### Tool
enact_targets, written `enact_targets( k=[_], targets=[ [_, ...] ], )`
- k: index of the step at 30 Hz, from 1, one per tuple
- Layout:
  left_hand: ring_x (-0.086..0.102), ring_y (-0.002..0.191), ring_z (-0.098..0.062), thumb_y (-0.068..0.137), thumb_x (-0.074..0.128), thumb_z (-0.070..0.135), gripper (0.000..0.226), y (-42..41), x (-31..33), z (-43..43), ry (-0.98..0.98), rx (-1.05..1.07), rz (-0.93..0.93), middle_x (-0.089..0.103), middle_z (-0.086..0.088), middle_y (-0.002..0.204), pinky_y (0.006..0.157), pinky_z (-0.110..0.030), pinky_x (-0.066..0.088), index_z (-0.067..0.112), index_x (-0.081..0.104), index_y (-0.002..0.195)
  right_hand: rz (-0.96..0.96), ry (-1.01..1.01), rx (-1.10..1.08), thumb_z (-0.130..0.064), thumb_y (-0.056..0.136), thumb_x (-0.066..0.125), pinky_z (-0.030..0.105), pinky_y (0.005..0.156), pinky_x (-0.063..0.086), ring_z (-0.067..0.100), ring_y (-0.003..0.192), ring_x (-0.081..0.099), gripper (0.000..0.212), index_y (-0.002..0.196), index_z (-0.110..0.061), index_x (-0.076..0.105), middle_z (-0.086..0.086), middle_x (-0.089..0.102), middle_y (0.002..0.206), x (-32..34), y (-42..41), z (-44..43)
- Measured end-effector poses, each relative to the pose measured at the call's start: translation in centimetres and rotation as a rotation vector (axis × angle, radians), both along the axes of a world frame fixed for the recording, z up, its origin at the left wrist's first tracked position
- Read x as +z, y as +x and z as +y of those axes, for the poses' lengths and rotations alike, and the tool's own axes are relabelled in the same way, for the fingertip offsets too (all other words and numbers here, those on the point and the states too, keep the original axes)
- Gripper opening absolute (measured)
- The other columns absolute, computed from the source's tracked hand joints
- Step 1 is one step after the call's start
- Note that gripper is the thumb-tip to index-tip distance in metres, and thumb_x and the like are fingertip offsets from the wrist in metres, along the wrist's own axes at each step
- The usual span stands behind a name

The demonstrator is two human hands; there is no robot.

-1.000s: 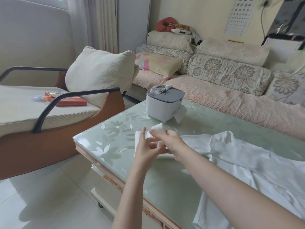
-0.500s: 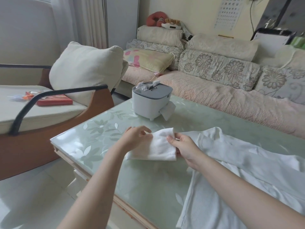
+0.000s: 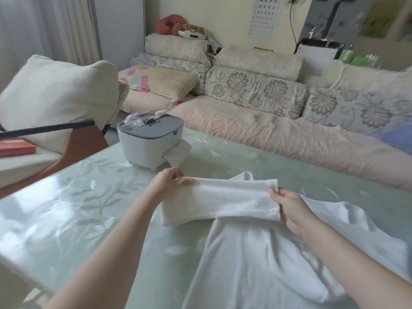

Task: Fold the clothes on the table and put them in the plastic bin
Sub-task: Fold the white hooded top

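White garment [image 3: 256, 259] ribbed, rumpled; left hand [image 3: 168, 184] and right hand [image 3: 291, 208] each pinch it

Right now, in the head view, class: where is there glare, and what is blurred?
Head view: bright glare on the glass table at left; head view: the top right corner is smeared by motion blur; head view: the white garment is fairly sharp.

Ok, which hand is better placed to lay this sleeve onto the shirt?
Right, likely: the right hand pinches the sleeve end above the shirt; the left hand holds its other end over bare table.
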State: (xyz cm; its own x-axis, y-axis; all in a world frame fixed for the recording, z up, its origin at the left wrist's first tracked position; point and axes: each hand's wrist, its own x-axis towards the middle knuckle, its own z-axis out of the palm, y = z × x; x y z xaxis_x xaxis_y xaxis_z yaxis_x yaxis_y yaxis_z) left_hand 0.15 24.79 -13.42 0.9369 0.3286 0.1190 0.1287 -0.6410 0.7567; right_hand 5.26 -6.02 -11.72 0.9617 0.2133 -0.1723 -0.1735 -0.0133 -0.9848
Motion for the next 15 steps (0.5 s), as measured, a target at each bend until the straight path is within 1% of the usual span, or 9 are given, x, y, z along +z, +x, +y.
enact_targets(
  k=[2, 3, 5, 9, 10, 12, 13, 14, 15],
  targets=[
    [0.044, 0.062, -0.016, 0.077, 0.073, 0.042, 0.032, 1.6, 0.0, -1.6, 0.009, -0.024, 0.008, 0.047, 0.005, 0.066, 0.054, -0.029, 0.032, 0.024, 0.05, 0.063, -0.017, 0.007, -0.037, -0.012, 0.097, 0.048, 0.024, 0.063, 0.056, 0.012, 0.07, 0.07, 0.017, 0.096, -0.009, 0.065, 0.0, 0.073, 0.079, -0.1, 0.8, -2.9],
    [0.044, 0.061, -0.015, 0.077, 0.073, 0.041, 0.03, 2.2, -0.1, -2.2, 0.016, -0.037, 0.007, 0.048, 0.005, 0.065, 0.054, -0.028, 0.032, 0.024, 0.052, 0.063, -0.02, 0.005, -0.057, -0.011, 0.098, 0.047, 0.022, 0.059, 0.056, 0.009, 0.067, 0.069, 0.017, 0.095, -0.01, 0.064, -0.001, 0.073, 0.076, -0.2, 1.2, -4.4],
    [0.045, 0.058, -0.013, 0.077, 0.074, 0.04, 0.028, 3.3, -0.2, -3.4, 0.024, -0.069, -0.006, 0.05, 0.004, 0.064, 0.053, -0.028, 0.032, 0.024, 0.055, 0.064, -0.042, -0.029, -0.082, -0.012, 0.097, 0.048, 0.024, 0.063, 0.055, 0.01, 0.068, 0.069, 0.016, 0.096, -0.01, 0.065, -0.001, 0.073, 0.079, -0.3, 1.7, -6.9],
    [0.046, 0.057, -0.014, 0.074, 0.075, 0.042, 0.028, 5.2, 0.1, -6.7, 0.074, -0.104, -0.056, 0.053, 0.004, 0.063, 0.054, -0.028, 0.033, 0.019, 0.061, 0.069, -0.104, -0.113, -0.197, -0.01, 0.097, 0.05, 0.038, 0.091, 0.044, 0.021, 0.091, 0.062, 0.016, 0.092, -0.007, 0.064, 0.009, 0.067, 0.097, -0.4, 2.3, -10.8],
    [0.047, 0.057, -0.014, 0.073, 0.075, 0.044, 0.029, 5.6, 0.2, -7.7, 0.101, -0.106, -0.048, 0.054, 0.004, 0.064, 0.053, -0.028, 0.033, 0.019, 0.061, 0.069, -0.105, -0.132, -0.225, -0.01, 0.097, 0.05, 0.038, 0.091, 0.042, 0.022, 0.092, 0.059, 0.016, 0.091, -0.004, 0.063, 0.011, 0.065, 0.097, -0.5, 2.3, -11.6],
    [0.049, 0.06, -0.013, 0.072, 0.075, 0.047, 0.029, 6.5, 0.5, -9.7, 0.144, -0.103, -0.023, 0.055, 0.006, 0.068, 0.053, -0.027, 0.033, 0.021, 0.061, 0.07, -0.105, -0.167, -0.279, -0.014, 0.096, 0.053, 0.037, 0.084, 0.039, 0.024, 0.088, 0.054, 0.019, 0.092, 0.003, 0.062, 0.02, 0.062, 0.091, -1.1, 2.4, -13.7],
    [0.05, 0.063, -0.013, 0.072, 0.074, 0.049, 0.029, 7.0, 0.6, -10.6, 0.163, -0.108, -0.008, 0.056, 0.008, 0.069, 0.054, -0.027, 0.034, 0.023, 0.06, 0.071, -0.102, -0.197, -0.301, -0.016, 0.095, 0.055, 0.035, 0.08, 0.036, 0.028, 0.085, 0.054, 0.02, 0.089, 0.001, 0.062, 0.035, 0.058, 0.098, -1.7, 2.5, -14.7],
    [0.052, 0.066, -0.013, 0.072, 0.073, 0.05, 0.029, 7.4, 0.7, -11.4, 0.186, -0.118, 0.007, 0.056, 0.009, 0.071, 0.056, -0.027, 0.036, 0.025, 0.06, 0.071, -0.096, -0.217, -0.313, -0.019, 0.093, 0.057, 0.034, 0.079, 0.034, 0.033, 0.082, 0.054, 0.018, 0.084, -0.004, 0.062, 0.018, 0.056, 0.084, -2.2, 2.6, -15.8],
    [0.053, 0.069, -0.014, 0.072, 0.072, 0.052, 0.029, 7.7, 0.7, -12.2, 0.21, -0.129, 0.016, 0.056, 0.01, 0.073, 0.057, -0.027, 0.036, 0.026, 0.06, 0.072, -0.089, -0.237, -0.337, -0.02, 0.093, 0.057, 0.032, 0.079, 0.032, 0.035, 0.082, 0.054, 0.016, 0.081, -0.01, 0.061, 0.0, 0.046, 0.089, -2.6, 2.8, -16.6]
  ],
)
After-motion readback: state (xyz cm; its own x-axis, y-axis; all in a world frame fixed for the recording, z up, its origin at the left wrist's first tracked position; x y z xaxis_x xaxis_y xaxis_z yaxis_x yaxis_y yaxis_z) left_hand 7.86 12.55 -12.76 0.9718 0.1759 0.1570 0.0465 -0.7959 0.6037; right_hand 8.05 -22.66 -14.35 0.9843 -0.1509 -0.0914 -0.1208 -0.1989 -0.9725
